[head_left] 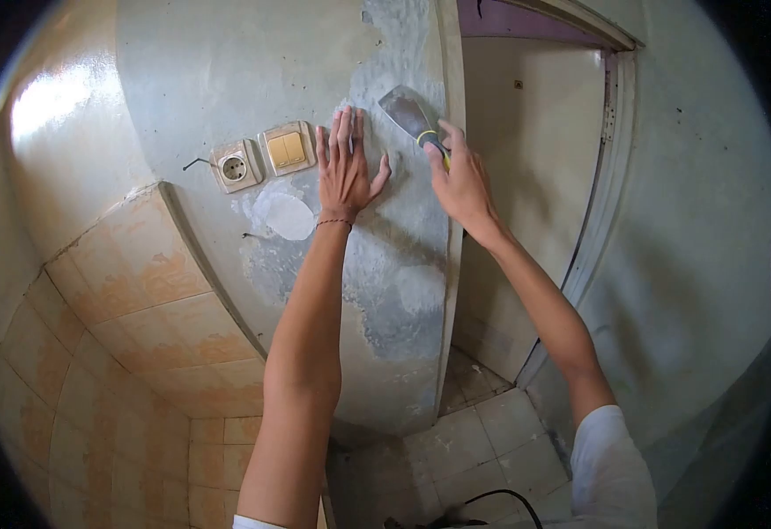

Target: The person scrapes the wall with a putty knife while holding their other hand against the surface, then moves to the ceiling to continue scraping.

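Head view, looking up at a grey plastered wall [218, 70].

Left hand [346, 172]: palm flat on the wall, fingers [343, 128] spread and pointing up, thumb out to the right. Holds nothing. A thin cord bracelet [333, 222] sits on the wrist.

Right hand [463, 181]: closed around the handle of a putty knife [406, 112]. The fingers [452, 134] wrap the grip from the right and the thumb lies along its left side. The handle is mostly hidden inside the fist; only a yellow-green band shows where the blade begins.

Putty knife position: the metal blade sticks up and to the left out of the top of the right fist. It lies against the wall close to the wall's right edge, the outer corner beside the doorway. The blade is just right of and slightly above the left fingertips, not touching them. The plaster under and around the blade is a rougher, darker grey patch that runs down along the same edge.

Surroundings:
- Beige light switch [287, 149] just left of the left hand; wall socket [235, 166] beside it, further left.
- Pale round filler patch [284, 216] below the switch, left of the left wrist.
- Orange-beige tiles [139, 291] cover the lower left of the wall.
- Door frame [610, 176] to the right, well apart from the right hand.
- Grey tiled floor [482, 432] below, with a black cable [502, 496] at the bottom of the view.
- White sleeve [610, 467] on the right upper arm.
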The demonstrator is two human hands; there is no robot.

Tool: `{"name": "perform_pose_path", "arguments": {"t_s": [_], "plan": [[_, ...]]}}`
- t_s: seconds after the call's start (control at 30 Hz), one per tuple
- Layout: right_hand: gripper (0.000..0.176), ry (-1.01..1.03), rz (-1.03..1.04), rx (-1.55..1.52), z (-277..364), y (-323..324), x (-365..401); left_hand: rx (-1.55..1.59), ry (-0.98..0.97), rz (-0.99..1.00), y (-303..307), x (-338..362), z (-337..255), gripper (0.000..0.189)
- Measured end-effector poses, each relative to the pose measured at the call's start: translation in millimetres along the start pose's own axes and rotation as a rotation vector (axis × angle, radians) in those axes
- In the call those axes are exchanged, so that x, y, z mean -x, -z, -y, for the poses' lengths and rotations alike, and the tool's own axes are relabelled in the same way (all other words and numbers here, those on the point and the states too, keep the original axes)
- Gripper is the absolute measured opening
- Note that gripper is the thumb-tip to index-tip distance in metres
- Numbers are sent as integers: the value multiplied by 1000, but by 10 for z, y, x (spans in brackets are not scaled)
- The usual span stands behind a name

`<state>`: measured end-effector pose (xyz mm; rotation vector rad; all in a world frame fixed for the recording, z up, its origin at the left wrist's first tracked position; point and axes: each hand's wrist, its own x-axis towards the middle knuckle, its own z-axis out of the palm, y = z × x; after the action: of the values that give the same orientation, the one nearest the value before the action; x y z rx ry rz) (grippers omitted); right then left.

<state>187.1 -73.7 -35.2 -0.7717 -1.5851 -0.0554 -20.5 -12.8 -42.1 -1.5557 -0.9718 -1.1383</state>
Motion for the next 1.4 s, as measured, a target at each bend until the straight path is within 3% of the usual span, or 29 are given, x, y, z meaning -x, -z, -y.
{"name": "perform_pose_path", "arguments": {"t_s": [0.07, 0.13, 0.27, 0.4, 0.47, 0.67, 0.8, 1.07, 1.4], "plan": [[35, -71, -29, -27, -85, -26, -120, 4, -2, -5, 3, 0, 8, 93], [33, -359, 231, -306, 16, 116, -269, 8, -4, -9, 1, 14, 2, 93], [35, -172, 128, -396, 166, 335, -739, 27, 4, 6, 16, 7, 7, 90], [42, -227, 180, -211, 378, 629, -1329, 26, 9, 4, 2, 5, 16, 89], [49, -141, 80, -114, 370, 637, -1527, 33, 11, 16, 15, 7, -3, 89], [51, -98, 76, -27, 417, 506, -1870, 19, 0, 19, 0, -9, 10, 90], [50, -74, 21, -123, 442, 384, -1850, 10, 1, 39, 22, 10, -2, 90], [53, -43, -38, -39, 415, 442, -1863, -4, -3, 7, 5, 6, 5, 89], [51, -135, -21, -49, 488, 371, -1744, -13, 7, 56, 6, 5, 1, 90]]}}
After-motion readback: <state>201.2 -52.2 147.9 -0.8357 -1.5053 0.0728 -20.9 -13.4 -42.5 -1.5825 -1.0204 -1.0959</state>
